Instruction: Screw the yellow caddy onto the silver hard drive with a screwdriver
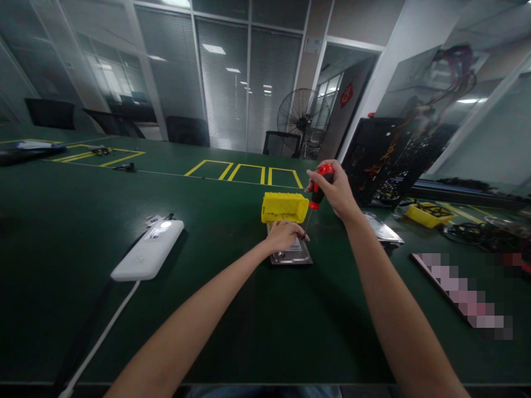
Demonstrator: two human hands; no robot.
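A silver hard drive (292, 258) lies flat on the green table directly ahead of me. My left hand (284, 235) is over its upper part and grips it, with the fingertips near the right edge. In my right hand (337, 190) is a red and black screwdriver (317, 193), its handle wrapped by the fingers. The thin shaft points down to the drive's right edge, close to my left fingertips; whether the tip sits in a screw cannot be made out. Just behind the drive stands a yellow bin (285, 197) with small dark bits inside.
At left lies a white power bank (145, 255) with a cable. Right of my right forearm are another silver drive (384, 229), a yellow bin (425, 216) and dark cables (485, 235). A black computer case (369, 160) stands behind them. Yellow tape outlines (246, 166) mark the table's far side.
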